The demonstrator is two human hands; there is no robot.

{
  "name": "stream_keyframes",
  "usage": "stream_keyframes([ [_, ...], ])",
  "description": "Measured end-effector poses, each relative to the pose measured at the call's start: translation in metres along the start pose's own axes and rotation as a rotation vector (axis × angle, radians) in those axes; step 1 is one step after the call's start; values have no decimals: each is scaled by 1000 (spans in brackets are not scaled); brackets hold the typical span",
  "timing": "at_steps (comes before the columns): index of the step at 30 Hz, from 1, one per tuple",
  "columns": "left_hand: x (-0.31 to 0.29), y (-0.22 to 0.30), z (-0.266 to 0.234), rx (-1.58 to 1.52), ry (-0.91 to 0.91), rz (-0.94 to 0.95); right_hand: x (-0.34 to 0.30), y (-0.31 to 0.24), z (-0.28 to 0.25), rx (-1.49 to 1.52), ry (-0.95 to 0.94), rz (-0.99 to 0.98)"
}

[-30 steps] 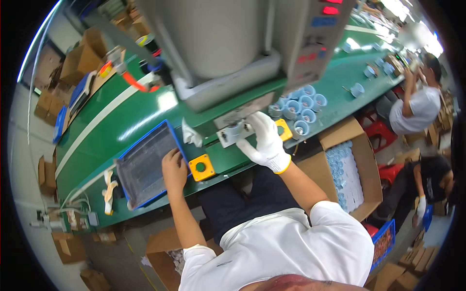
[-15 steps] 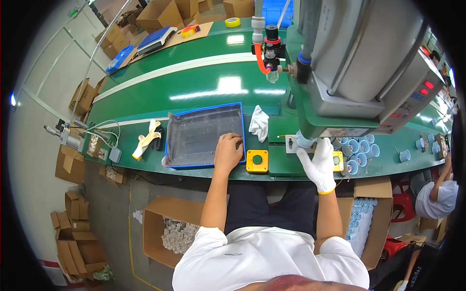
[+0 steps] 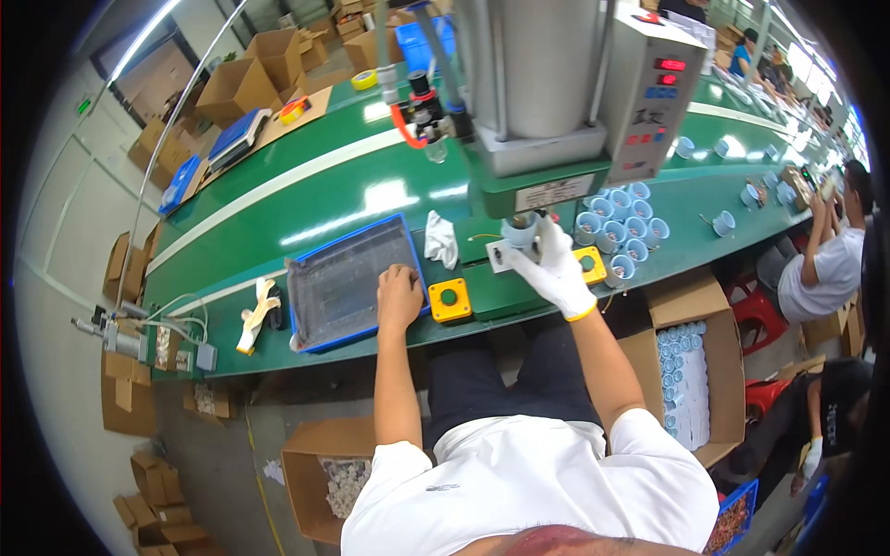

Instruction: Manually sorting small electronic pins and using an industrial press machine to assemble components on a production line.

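My right hand (image 3: 558,276), in a white knitted glove with a yellow cuff, is closed on a light-blue plastic cup (image 3: 519,232). The cup stands on a small metal plate (image 3: 498,259) under the head of a green and grey press (image 3: 542,157). Its far side is hidden by the press. My bare left hand (image 3: 400,296) rests at the right edge of a blue-rimmed tray (image 3: 311,345), fingers curled downward; whatever is in them is hidden. A yellow box with a green push button (image 3: 450,298) sits just right of that hand.
Several light-blue cups (image 3: 635,227) cluster right of the press. A second yellow button box (image 3: 590,266) is beside my glove. A white cloth (image 3: 440,239) and spare gloves (image 3: 257,315) lie on the bench. Open cartons (image 3: 726,361) stand below; a co-worker (image 3: 820,264) sits at right.
The view has swung to the right, bringing more of the bench and people into sight. My right hand stays at the cup. My left hand's fingers now point more downward over the tray's edge.
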State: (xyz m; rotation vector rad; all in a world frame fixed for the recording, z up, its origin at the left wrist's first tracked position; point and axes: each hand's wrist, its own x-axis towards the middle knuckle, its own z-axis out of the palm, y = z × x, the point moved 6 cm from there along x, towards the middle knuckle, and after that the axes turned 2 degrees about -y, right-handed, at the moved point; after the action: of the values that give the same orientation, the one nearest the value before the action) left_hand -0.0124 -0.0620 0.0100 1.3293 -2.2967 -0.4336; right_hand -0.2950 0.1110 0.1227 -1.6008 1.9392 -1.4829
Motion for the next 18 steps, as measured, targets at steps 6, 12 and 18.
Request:
stream_keyframes([
  [6,0,5,4,-6,-31,44,30,-3,-21,177,129,32],
  [12,0,-3,2,44,-14,40,1,49,-116,105,594,-127],
  [18,2,6,0,12,-17,20,98,145,-237,-105,559,228],
])
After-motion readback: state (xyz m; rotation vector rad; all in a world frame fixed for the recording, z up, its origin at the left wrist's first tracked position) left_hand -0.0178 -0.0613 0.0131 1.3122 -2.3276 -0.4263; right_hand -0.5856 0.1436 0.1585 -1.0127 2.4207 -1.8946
